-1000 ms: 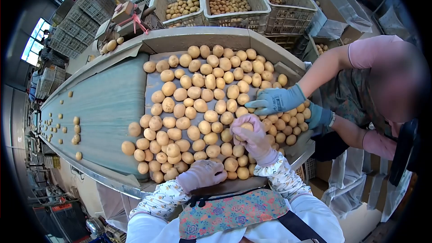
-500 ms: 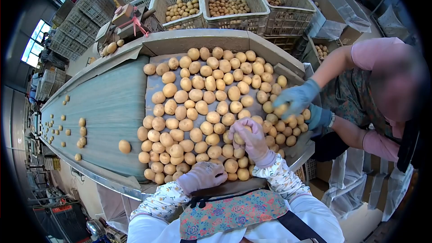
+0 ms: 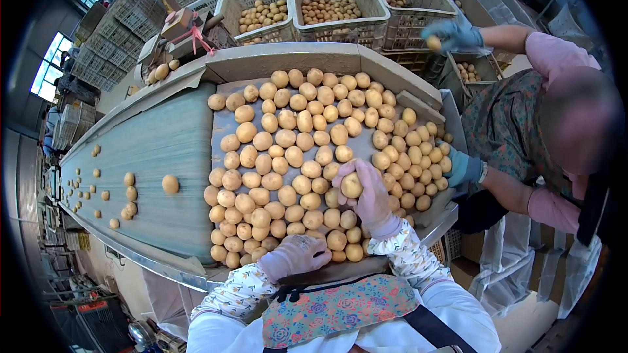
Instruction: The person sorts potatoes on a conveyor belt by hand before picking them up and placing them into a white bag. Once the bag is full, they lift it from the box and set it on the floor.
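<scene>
Many round, tan potatoes (image 3: 284, 138) lie spread over the sorting table in front of me. In my gloved right hand (image 3: 373, 204) I hold one potato (image 3: 351, 185), gripped between fingers and thumb above the others. My gloved left hand (image 3: 296, 256) rests by the near edge, beside the front potatoes. Its fingers are curled in, and whatever they may hold is hidden.
A green conveyor belt (image 3: 154, 137) carrying scattered potatoes joins on the left. Plastic crates (image 3: 340, 29) with potatoes stand behind the metal rim (image 3: 288, 59). At right, a co-worker's blue glove (image 3: 454, 34) holds a potato near the crates; their other glove (image 3: 463, 167) touches the pile.
My right hand has turned, bringing its potato into clearer view. One co-worker's hand has moved from the pile up towards the crates with a potato. Potatoes on the belt have shifted. My left hand stays put.
</scene>
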`<state>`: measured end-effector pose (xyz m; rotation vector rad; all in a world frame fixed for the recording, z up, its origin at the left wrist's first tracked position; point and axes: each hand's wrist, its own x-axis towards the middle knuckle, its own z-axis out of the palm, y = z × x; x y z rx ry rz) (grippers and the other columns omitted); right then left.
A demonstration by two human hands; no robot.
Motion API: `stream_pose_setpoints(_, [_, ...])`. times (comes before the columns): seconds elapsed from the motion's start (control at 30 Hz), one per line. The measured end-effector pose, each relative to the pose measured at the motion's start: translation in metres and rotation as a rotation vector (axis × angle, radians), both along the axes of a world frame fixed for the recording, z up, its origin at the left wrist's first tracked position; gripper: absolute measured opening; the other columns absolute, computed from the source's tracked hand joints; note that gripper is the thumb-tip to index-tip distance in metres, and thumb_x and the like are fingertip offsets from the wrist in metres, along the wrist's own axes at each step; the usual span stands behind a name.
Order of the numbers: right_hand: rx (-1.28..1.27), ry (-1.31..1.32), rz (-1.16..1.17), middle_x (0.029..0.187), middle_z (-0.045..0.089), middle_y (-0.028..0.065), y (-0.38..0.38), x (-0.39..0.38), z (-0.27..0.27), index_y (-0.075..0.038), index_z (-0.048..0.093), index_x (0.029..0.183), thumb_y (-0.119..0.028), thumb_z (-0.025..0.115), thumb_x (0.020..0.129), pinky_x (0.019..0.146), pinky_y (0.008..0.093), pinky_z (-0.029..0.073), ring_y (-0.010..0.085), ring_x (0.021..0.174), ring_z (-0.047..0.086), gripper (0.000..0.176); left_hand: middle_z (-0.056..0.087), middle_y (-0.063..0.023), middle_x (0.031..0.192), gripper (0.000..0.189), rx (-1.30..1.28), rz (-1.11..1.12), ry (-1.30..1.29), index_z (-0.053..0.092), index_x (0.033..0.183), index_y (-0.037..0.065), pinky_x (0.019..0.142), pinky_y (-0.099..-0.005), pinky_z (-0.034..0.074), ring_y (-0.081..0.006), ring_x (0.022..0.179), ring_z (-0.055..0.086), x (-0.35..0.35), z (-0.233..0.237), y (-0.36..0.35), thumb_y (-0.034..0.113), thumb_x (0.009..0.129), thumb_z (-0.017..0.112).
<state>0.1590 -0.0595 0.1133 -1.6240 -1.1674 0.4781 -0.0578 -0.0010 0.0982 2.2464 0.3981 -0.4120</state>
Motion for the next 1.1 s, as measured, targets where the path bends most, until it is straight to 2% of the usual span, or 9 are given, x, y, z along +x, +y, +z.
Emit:
stream_pose_setpoints(0.03, [-0.034,0.092,0.003,0.097,0.067,0.0067,0.000,0.001,0.002,-0.002,0.056,0.113,-0.022,0.034,0.110,0.067,0.0242,0.049,0.0123,0.079,0.062,0.030,0.067,-0.0159,0.084,0.036,-0.001,-0.004,0.006,0.063,0.090,0.007,0.073,-0.0487,0.050,-0.0362,0.082,0.067,0.001,0.001,0.000,0.041,0.096,0.057])
stream_pose_setpoints(0.1, [-0.014,0.562,0.049,0.103,0.067,0.0069,0.000,0.003,-0.006,-0.003,0.056,0.118,-0.026,0.032,0.111,0.070,0.0251,0.049,0.0124,0.085,0.062,0.034,0.067,-0.0162,0.084,0.036,-0.001,-0.012,0.023,0.063,0.091,0.007,0.074,-0.0489,0.050,-0.0362,0.082,0.067,0.002,0.003,0.001,0.042,0.097,0.056])
stream_pose_setpoints(0.2, [0.121,1.076,0.023,0.114,0.066,0.0084,0.007,0.002,-0.005,-0.004,0.053,0.131,-0.033,0.029,0.111,0.070,0.0253,0.048,0.0132,0.088,0.063,0.043,0.067,-0.0167,0.084,0.036,-0.002,-0.007,0.009,0.064,0.091,0.007,0.074,-0.0492,0.050,-0.0367,0.082,0.066,0.001,0.003,0.001,0.042,0.097,0.056])
stream_pose_setpoints(0.3, [0.149,1.153,0.037,0.123,0.064,0.0105,0.012,0.003,0.004,-0.005,0.047,0.142,-0.040,0.029,0.110,0.068,0.0241,0.046,0.0134,0.090,0.064,0.051,0.066,-0.0171,0.083,0.036,-0.015,-0.017,0.021,0.064,0.091,0.007,0.073,-0.0494,0.050,-0.0372,0.082,0.066,0.003,0.007,0.002,0.042,0.097,0.056])
stream_pose_setpoints(0.4, [0.208,1.069,0.116,0.129,0.061,0.0123,0.011,0.006,-0.002,-0.005,0.044,0.146,-0.041,0.031,0.109,0.069,0.0235,0.045,0.0141,0.094,0.063,0.052,0.066,-0.0175,0.082,0.035,-0.017,-0.028,0.037,0.063,0.091,0.007,0.072,-0.0494,0.049,-0.0376,0.081,0.066,0.004,0.007,0.003,0.041,0.097,0.056])
stream_pose_setpoints(0.43, [0.235,1.130,0.143,0.131,0.060,0.0129,0.011,0.008,-0.004,-0.005,0.044,0.146,-0.042,0.032,0.109,0.071,0.0246,0.045,0.0149,0.098,0.063,0.053,0.066,-0.0176,0.082,0.035,-0.016,-0.029,0.040,0.063,0.091,0.007,0.072,-0.0494,0.049,-0.0377,0.080,0.066,0.004,0.007,0.003,0.040,0.097,0.057])
stream_pose_setpoints(0.57, [0.290,1.247,0.181,0.133,0.060,0.0134,0.011,0.012,-0.002,-0.004,0.044,0.146,-0.043,0.035,0.107,0.074,0.0260,0.045,0.0167,0.099,0.063,0.055,0.067,-0.0176,0.078,0.034,0.008,-0.023,0.060,0.063,0.089,0.006,0.070,-0.0493,0.049,-0.0376,0.079,0.067,0.008,0.012,0.002,0.039,0.097,0.057])
stream_pose_setpoints(1.1, [0.379,1.310,0.315,0.132,0.061,0.0150,0.010,0.015,-0.012,-0.002,0.043,0.145,-0.038,0.046,0.101,0.077,0.0270,0.047,0.0221,0.101,0.064,0.057,0.067,-0.0171,0.078,0.031,0.021,-0.014,-0.002,0.063,0.086,0.005,0.069,-0.0497,0.049,-0.0373,0.078,0.067,0.004,0.006,0.002,0.035,0.096,0.059])
